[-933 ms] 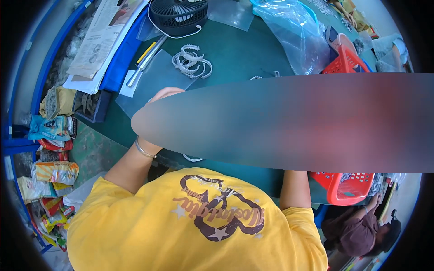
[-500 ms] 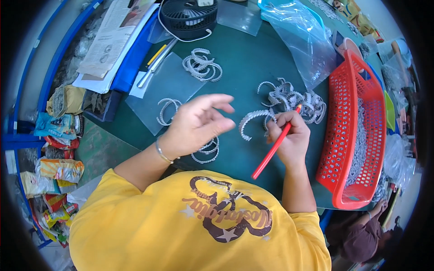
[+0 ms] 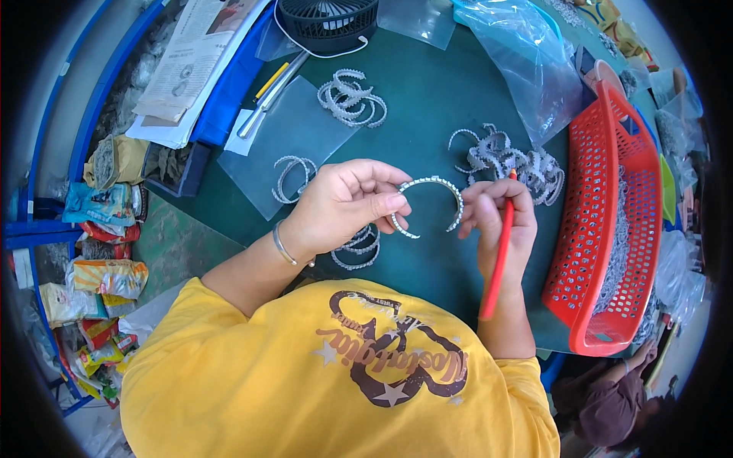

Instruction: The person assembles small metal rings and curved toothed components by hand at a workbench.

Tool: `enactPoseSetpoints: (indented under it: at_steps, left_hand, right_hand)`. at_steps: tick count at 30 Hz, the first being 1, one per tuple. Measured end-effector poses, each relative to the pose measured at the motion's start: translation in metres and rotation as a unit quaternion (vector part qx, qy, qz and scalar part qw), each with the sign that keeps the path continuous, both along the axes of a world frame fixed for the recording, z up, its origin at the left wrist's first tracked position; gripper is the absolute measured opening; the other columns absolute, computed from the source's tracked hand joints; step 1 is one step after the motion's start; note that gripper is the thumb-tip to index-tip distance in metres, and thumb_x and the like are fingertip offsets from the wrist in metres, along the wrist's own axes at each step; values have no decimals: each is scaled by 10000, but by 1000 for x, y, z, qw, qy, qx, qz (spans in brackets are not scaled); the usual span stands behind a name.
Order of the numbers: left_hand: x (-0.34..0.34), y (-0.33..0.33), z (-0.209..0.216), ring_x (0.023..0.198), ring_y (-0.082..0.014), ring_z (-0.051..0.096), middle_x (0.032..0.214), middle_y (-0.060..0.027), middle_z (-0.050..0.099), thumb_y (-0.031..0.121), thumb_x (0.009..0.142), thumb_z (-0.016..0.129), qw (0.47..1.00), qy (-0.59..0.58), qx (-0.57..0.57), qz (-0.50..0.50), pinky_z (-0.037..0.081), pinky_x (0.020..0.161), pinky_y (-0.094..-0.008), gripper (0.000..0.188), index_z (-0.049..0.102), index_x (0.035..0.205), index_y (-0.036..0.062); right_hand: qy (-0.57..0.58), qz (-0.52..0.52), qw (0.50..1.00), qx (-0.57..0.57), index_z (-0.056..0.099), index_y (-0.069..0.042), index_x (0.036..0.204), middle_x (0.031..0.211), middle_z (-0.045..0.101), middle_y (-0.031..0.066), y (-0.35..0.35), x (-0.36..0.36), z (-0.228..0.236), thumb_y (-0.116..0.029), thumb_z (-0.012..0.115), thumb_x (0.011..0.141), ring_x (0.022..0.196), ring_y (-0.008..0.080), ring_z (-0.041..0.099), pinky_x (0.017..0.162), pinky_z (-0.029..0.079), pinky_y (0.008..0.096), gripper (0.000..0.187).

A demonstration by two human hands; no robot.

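My left hand (image 3: pixel 343 202) pinches a silvery open bangle (image 3: pixel 435 181) at its left side, with the gap facing me. My right hand (image 3: pixel 508 221) is closed around a red pencil (image 3: pixel 495 282), which slants down toward me. Its fingertips are close beside the bangle's right end; whether they touch it I cannot tell. A tangled pile of similar bangles (image 3: pixel 527 172) lies just beyond my right hand. More bangles (image 3: pixel 330 98) lie in a group farther left, and a few others (image 3: pixel 278 183) rest on a clear plastic sheet. Some bangles (image 3: pixel 356 266) are partly hidden under my left wrist.
A red perforated basket (image 3: pixel 561 267) holding grey metal pieces stands at the right. At the back are a black fan (image 3: pixel 328 19) and clear plastic bags (image 3: pixel 527 76). Newspapers (image 3: pixel 179 76) and a yellow pencil (image 3: pixel 272 79) lie left. Another person (image 3: pixel 607 401) is at lower right.
The bangle that was by my right fingers is now in my left hand, which has closed on it. The red pencil has swung steeper in my right hand.
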State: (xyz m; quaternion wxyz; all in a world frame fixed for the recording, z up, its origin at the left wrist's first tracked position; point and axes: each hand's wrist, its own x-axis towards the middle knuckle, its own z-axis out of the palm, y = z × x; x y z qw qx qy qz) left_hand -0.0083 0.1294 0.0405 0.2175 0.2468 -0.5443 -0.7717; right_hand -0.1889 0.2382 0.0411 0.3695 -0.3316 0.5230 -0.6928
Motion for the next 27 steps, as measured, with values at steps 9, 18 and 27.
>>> enactPoseSetpoints:
  at_steps: [9,18,27]
  left_hand:
    - [0,0,-3,723,-135,638,853,-103,639,64,887,524,999,37,-1,-10,533,634,-230,211,558,1068,-38]
    - [-10,11,4,755,-117,625,880,-92,630,0,851,555,998,31,26,38,533,673,-231,224,542,1072,-34]
    - [-3,3,0,714,-69,535,933,-68,613,94,896,522,980,-86,-160,84,469,654,-204,257,541,1124,-24]
  right_hand:
    - [61,12,998,4,463,-17,821,807,591,91,0,6,-3,57,625,773,608,72,528,517,426,177,185]
    - [269,54,959,-76,504,-18,822,829,598,99,0,20,-7,5,736,683,711,165,572,627,465,253,271]
    - [-98,80,992,28,438,-19,796,907,604,188,1,6,-3,49,606,797,692,176,637,600,552,268,181]
